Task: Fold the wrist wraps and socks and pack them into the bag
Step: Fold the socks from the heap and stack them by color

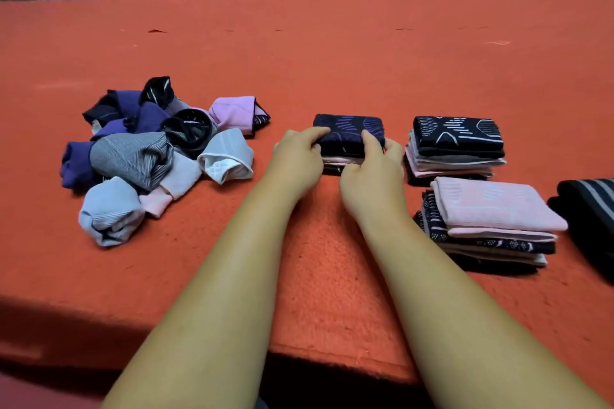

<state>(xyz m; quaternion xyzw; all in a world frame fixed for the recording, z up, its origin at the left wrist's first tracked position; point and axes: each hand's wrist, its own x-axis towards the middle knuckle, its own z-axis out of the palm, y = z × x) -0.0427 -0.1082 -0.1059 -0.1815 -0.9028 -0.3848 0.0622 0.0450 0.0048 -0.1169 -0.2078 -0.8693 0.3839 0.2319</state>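
Head camera: both hands are holding the folded stack (349, 128), which is lying on the orange mat (332, 60) just beyond the knuckles, long axis running left to right. The left hand (295, 156) is pinching the stack's left end and the right hand (372, 176) is gripping its right end, so neither is nearer. Left of the stack, balled socks (149, 156) are sitting apart. Right of it, a dark-topped pile (458, 139) and a pink-topped pile (495, 209) are crowding near. Beyond those a dark striped item (588, 206) is showing, possibly the bag, though I cannot tell. A straight lift is looking unobstructed.
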